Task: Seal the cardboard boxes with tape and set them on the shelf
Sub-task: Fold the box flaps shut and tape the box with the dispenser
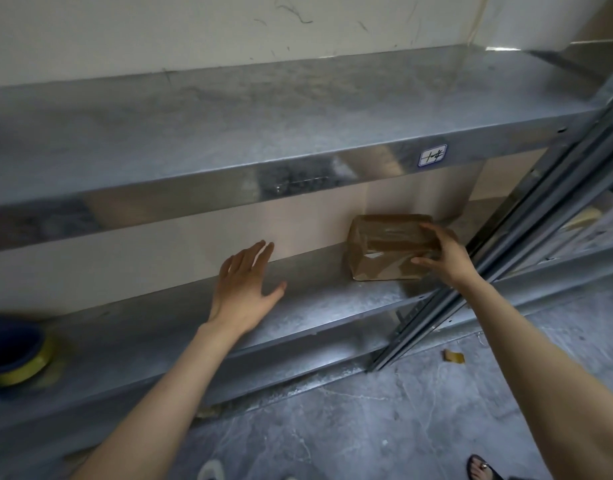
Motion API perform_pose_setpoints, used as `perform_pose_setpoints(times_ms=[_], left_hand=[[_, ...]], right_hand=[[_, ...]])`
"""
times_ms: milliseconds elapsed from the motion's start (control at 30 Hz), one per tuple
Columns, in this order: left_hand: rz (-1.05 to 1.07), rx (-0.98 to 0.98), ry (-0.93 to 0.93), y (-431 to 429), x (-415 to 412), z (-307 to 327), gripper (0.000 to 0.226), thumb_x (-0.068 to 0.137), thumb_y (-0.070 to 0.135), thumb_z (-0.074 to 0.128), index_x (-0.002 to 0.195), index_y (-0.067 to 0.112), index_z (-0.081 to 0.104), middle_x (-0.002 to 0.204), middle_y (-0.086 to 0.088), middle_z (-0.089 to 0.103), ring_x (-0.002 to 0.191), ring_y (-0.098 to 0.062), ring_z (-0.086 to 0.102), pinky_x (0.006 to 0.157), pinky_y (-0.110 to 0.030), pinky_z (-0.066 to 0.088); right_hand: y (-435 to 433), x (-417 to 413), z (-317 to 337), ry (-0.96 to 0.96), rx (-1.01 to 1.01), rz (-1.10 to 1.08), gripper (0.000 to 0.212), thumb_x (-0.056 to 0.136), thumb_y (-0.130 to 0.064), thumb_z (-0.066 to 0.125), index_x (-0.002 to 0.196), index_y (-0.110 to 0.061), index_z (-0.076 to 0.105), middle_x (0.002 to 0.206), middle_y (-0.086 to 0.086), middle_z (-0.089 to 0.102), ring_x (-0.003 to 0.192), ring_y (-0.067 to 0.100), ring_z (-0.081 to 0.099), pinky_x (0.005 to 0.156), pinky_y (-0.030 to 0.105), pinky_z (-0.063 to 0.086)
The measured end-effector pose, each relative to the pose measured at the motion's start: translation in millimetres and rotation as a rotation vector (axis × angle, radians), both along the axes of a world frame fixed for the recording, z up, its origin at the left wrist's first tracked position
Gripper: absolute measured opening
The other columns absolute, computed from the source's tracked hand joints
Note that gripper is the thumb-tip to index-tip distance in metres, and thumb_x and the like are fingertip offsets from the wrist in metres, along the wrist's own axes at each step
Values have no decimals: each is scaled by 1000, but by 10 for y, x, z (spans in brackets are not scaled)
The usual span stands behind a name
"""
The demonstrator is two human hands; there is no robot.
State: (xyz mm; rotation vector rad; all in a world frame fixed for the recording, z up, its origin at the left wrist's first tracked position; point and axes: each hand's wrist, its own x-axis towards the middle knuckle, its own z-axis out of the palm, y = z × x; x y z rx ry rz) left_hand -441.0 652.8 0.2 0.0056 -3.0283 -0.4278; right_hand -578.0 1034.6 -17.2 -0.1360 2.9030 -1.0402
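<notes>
A small brown cardboard box [384,245], wrapped in glossy clear tape, rests on the lower metal shelf [315,299] near its right end. My right hand [443,252] grips the box's right end, fingers over the top and thumb on the front face. My left hand [244,285] hovers over the shelf to the left of the box, palm down with fingers spread, holding nothing. A roll of yellowish tape on a dark blue core [17,351] lies on the same shelf at the far left.
The upper metal shelf [263,133] carries a small white label [432,155] on its front lip. A slanted metal upright [527,216] stands just right of the box. A brown scrap [454,357] lies on the grey floor, and sandalled feet [483,469] show at the bottom.
</notes>
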Motion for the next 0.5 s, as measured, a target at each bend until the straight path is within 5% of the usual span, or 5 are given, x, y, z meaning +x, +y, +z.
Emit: perform_pose_setpoints(times_ms=[300, 500], left_hand=[[11, -28, 33, -274, 222, 97, 75, 94, 60, 45, 156, 23, 27, 162, 3, 25, 146, -23, 27, 121, -40, 18], [53, -70, 62, -681, 486, 193, 73, 94, 54, 55, 154, 20, 32, 160, 0, 31, 144, -25, 33, 119, -42, 22]], right_hand=[[-83, 64, 93, -3, 185, -18, 89, 83, -10, 77, 153, -30, 26, 155, 11, 32, 124, 38, 52, 99, 49, 48], [-470, 243, 272, 58, 321, 25, 95, 76, -18, 83, 153, -25, 27, 157, 9, 24, 135, 39, 36, 100, 53, 45]])
